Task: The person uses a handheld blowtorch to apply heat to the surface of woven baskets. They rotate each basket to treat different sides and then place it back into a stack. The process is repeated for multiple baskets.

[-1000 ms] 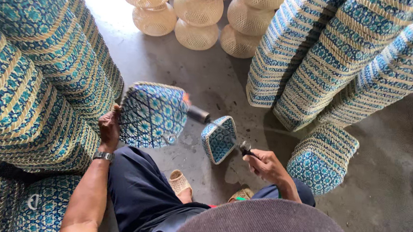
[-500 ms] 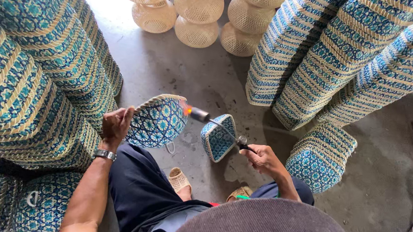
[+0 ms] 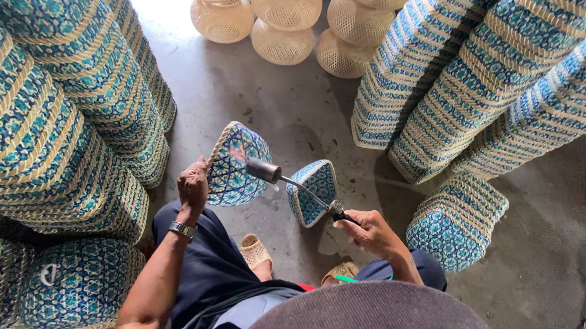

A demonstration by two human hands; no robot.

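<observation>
1. Head view: our left hand (image 3: 192,187) wraps tight on the rim of a blue woven basket (image 3: 237,164), tilted up over the concrete floor (image 3: 269,109) by our knees.
2. Our right hand (image 3: 370,231) grips a metal torch (image 3: 292,183) firmly, its nozzle right at the basket.
3. A second small basket (image 3: 313,191) sits on the floor beneath the torch, with woven stacks (image 3: 58,123) rising on both sides.
</observation>
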